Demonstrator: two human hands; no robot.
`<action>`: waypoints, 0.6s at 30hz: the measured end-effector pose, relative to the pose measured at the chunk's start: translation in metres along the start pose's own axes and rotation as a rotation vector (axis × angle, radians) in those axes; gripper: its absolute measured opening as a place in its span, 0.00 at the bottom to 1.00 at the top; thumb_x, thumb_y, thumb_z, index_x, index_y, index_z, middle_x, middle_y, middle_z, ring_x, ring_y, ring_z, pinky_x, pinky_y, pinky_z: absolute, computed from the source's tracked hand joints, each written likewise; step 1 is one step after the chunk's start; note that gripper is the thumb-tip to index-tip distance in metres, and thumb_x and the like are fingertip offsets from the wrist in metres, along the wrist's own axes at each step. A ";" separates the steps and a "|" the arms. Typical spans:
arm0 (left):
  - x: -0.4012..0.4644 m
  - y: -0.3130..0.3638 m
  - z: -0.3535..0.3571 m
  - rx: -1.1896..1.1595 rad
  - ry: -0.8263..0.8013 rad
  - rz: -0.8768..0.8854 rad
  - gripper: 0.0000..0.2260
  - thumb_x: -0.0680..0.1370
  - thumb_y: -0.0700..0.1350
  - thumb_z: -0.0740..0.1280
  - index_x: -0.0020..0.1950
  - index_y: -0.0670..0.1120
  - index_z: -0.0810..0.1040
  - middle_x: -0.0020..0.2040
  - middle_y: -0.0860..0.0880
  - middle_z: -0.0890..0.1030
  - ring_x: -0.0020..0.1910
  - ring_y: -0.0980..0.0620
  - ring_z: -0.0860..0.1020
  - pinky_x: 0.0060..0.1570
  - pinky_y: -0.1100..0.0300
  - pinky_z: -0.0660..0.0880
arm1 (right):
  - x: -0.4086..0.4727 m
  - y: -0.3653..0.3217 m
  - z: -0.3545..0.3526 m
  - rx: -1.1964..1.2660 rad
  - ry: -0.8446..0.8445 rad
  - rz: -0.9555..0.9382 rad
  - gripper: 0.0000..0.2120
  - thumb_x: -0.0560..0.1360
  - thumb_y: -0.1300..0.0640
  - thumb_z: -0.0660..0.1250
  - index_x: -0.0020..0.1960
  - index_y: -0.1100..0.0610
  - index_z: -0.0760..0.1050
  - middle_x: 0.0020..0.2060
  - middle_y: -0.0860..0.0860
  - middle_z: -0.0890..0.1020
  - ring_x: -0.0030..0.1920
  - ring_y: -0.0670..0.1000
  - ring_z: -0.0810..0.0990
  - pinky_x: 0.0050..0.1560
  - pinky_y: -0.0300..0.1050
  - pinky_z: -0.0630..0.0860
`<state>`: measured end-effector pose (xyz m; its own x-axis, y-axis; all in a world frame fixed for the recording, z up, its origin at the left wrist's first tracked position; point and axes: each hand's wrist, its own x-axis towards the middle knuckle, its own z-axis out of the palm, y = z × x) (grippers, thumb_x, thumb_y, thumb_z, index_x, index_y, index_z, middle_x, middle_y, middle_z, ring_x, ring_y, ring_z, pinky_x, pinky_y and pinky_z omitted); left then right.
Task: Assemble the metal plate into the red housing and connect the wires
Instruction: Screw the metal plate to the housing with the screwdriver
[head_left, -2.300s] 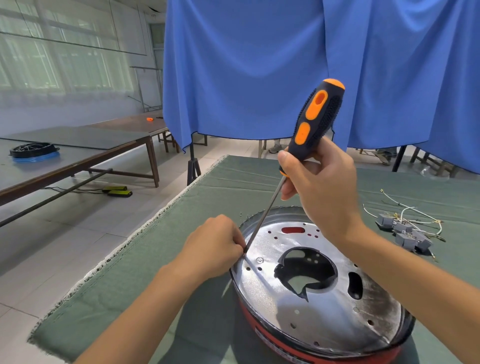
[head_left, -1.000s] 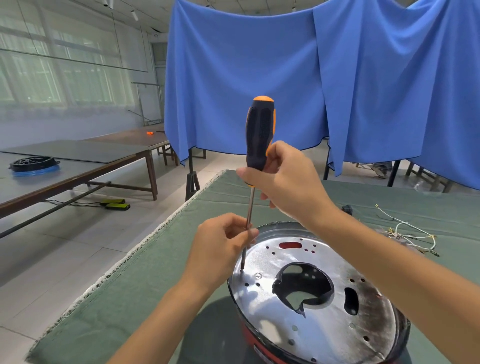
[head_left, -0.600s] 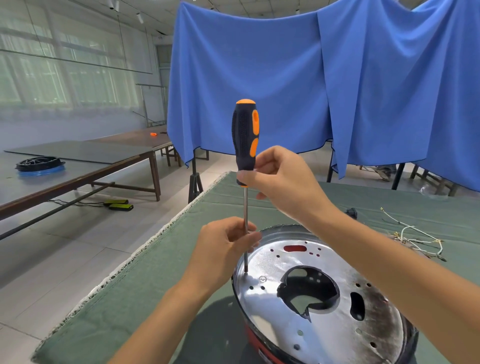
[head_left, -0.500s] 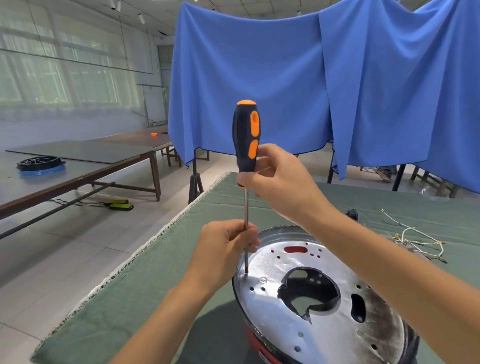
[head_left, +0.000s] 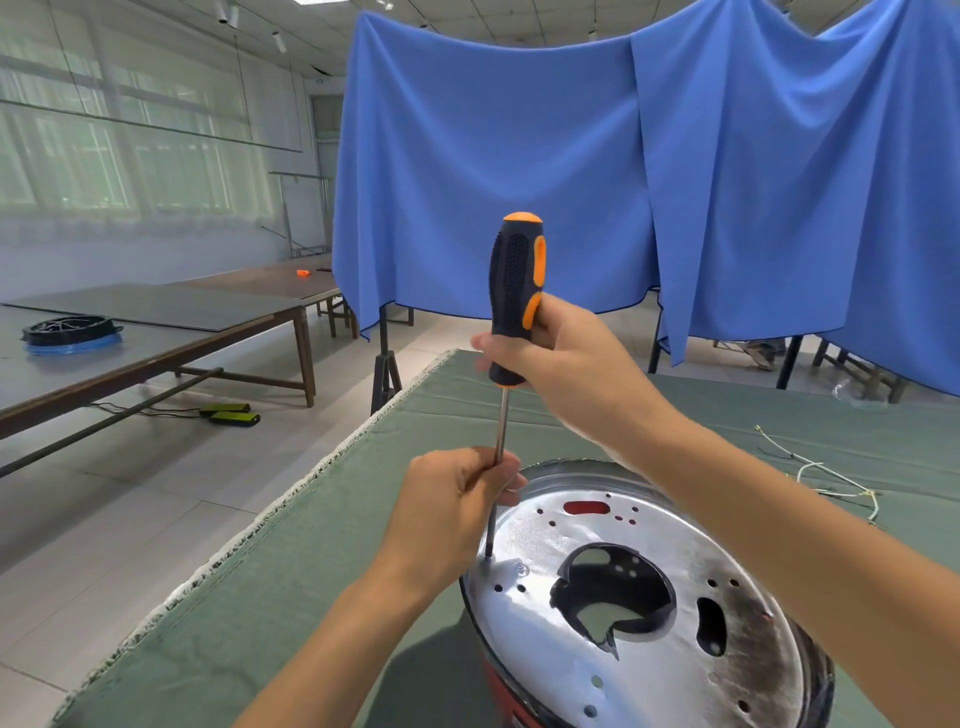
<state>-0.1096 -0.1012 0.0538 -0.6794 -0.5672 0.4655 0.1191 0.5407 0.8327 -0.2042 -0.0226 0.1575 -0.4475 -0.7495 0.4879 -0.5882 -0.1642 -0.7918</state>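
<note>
The metal plate sits in the red housing on the green cloth; the left hand pinches the shaft of the upright screwdriver, tip on the plate; the right hand grips its handle; wires lie beyond.

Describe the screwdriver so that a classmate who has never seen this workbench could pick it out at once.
Start at the green cloth-covered table and find the round shiny metal plate at its near end. The screwdriver stands upright at the plate's left edge, right hand gripping the handle, left hand pinching the shaft. Its black-and-orange handle sets it apart.
</note>
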 end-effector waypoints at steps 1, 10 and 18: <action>0.000 0.000 -0.001 0.019 -0.011 0.007 0.06 0.78 0.40 0.66 0.44 0.48 0.81 0.39 0.52 0.85 0.37 0.58 0.83 0.44 0.62 0.80 | 0.001 0.000 -0.002 0.019 -0.004 -0.009 0.06 0.75 0.60 0.70 0.45 0.63 0.75 0.42 0.62 0.82 0.45 0.60 0.82 0.53 0.60 0.78; -0.006 -0.004 0.003 -0.013 0.028 0.022 0.06 0.78 0.41 0.67 0.43 0.49 0.82 0.37 0.52 0.85 0.37 0.56 0.83 0.42 0.62 0.80 | -0.002 -0.001 0.003 -0.084 0.043 -0.053 0.15 0.71 0.49 0.73 0.44 0.55 0.68 0.34 0.46 0.74 0.36 0.50 0.73 0.43 0.50 0.75; -0.007 -0.011 0.002 0.017 0.006 0.040 0.09 0.77 0.54 0.64 0.44 0.54 0.83 0.41 0.59 0.84 0.45 0.62 0.81 0.47 0.68 0.75 | -0.002 -0.003 0.000 -0.151 0.121 -0.067 0.19 0.68 0.51 0.76 0.39 0.52 0.65 0.26 0.41 0.71 0.26 0.41 0.74 0.34 0.40 0.75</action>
<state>-0.1076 -0.1018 0.0411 -0.6702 -0.5484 0.5001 0.1337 0.5736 0.8081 -0.2016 -0.0205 0.1587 -0.4763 -0.6562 0.5852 -0.7095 -0.1063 -0.6966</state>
